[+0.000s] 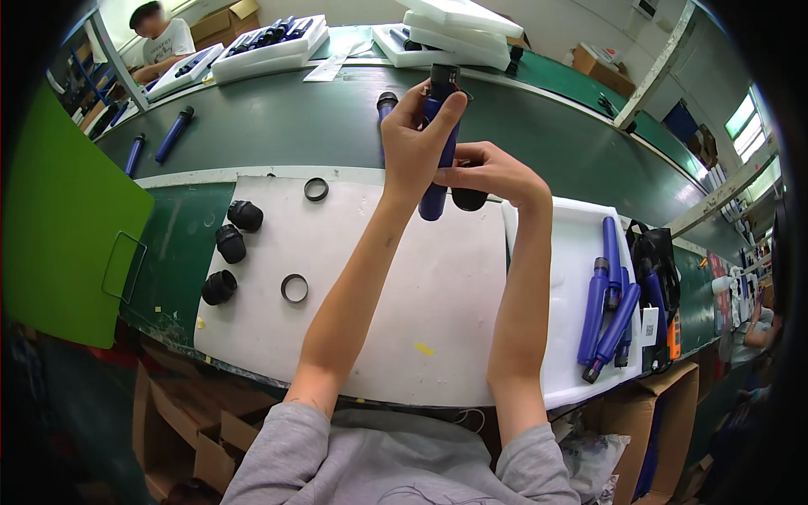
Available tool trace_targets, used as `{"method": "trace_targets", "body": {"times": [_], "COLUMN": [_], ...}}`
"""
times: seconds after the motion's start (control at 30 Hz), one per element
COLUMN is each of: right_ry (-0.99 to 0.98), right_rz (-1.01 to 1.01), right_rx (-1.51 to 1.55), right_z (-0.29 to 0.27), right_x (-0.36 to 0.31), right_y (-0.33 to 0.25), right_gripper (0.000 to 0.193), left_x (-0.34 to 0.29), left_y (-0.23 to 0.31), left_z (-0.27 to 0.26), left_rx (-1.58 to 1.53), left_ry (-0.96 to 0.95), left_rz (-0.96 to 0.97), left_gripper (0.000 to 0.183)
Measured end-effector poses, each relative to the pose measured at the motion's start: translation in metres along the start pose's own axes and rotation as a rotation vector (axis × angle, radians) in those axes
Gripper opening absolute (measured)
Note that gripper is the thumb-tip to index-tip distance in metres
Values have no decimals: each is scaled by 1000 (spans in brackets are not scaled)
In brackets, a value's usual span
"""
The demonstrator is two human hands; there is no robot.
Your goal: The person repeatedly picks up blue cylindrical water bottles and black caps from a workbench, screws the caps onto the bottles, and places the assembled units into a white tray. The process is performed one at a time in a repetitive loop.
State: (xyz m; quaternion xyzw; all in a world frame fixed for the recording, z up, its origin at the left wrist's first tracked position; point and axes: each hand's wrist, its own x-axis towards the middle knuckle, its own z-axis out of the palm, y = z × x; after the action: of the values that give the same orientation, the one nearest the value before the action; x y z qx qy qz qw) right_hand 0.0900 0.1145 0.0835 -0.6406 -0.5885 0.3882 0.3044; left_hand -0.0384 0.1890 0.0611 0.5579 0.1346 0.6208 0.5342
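My left hand [410, 150] is wrapped round a blue microphone body [433, 202], held upright above the far edge of the white work mat [404, 320]. Its black end points up and away from me. Beside the tube, my right hand [497, 174] curls its fingers round a black rounded piece [469, 199], which looks like a microphone head; the palm covers much of it. The right fingertips are against or very near the blue body. At the mat's left lie three black microphone heads [230, 243]. Two black rings [295, 288] [316, 189] rest on the mat.
A white foam tray [560, 362] at right holds several blue microphone bodies [595, 307]. Across the dark green conveyor [278, 118] lie more blue microphones [174, 135]. Foam trays [269, 59] stand beyond. A green panel [67, 219] rises at left. A person [164, 42] sits far left.
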Motion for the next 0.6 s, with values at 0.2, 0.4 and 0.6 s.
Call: {"method": "trace_targets", "body": {"times": [0.2, 0.4, 0.6], "right_ry": [109, 126, 97], "right_rz": [-122, -181, -237], "right_rx": [28, 177, 209], "right_z": [-6, -10, -11], "right_x": [-5, -10, -14], "right_y": [-1, 2, 6], "right_gripper": [36, 32, 31], "left_x": [2, 1, 1], "left_y": [1, 13, 19], "left_z": [-3, 6, 3], "left_rx": [4, -168, -116], "left_ry": [-157, -157, -115], "left_rz": [-6, -56, -89], "left_gripper": [51, 37, 29]}}
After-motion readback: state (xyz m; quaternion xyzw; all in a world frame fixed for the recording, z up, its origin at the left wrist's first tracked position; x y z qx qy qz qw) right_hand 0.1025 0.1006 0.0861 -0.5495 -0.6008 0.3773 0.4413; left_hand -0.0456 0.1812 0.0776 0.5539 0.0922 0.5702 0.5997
